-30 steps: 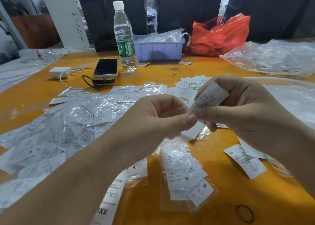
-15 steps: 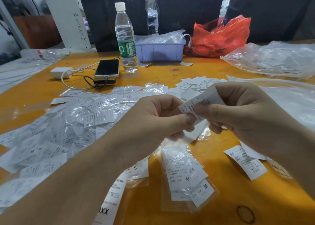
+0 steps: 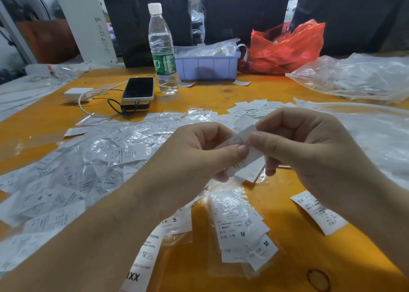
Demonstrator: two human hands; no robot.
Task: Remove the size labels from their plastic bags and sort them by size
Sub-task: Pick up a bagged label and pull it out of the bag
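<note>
Pinching one label point(image 3: 242, 136), left hand point(image 3: 194, 156), right hand point(image 3: 309, 145).

Both hands, left hand point(image 3: 192, 156) & right hand point(image 3: 309, 150), pinch one white label point(image 3: 242, 136) above orange table point(image 3: 221, 94); bagged labels point(image 3: 241, 229) lie just below it.
</note>
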